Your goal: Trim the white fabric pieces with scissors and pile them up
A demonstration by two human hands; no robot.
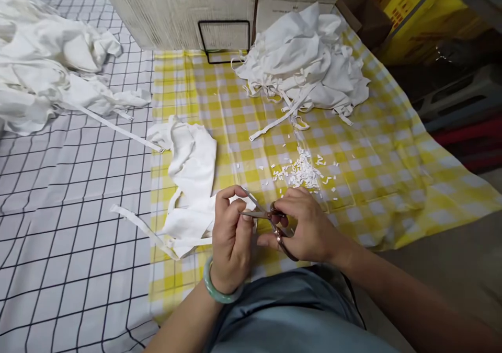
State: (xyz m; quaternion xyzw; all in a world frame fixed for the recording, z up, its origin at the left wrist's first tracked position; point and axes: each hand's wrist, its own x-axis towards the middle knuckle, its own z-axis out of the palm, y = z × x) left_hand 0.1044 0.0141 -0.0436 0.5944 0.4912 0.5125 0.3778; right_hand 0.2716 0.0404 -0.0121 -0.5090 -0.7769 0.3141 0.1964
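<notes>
Blue-grey clothing (298, 321) is cut off at six o'clock; right hand (308, 227) grips open scissors (269, 215); left hand (233, 238) pinches a white garment (193, 167) spread toward ten o'clock, fingers hiding the held edge.

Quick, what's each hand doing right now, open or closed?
Left hand: closed, pinching the white strapped garment.
Right hand: closed on the scissors, blades apart.

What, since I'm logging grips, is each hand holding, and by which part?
Right hand holds scissors by the handle loops; left hand holds a white strapped garment, exact part unclear.
</notes>
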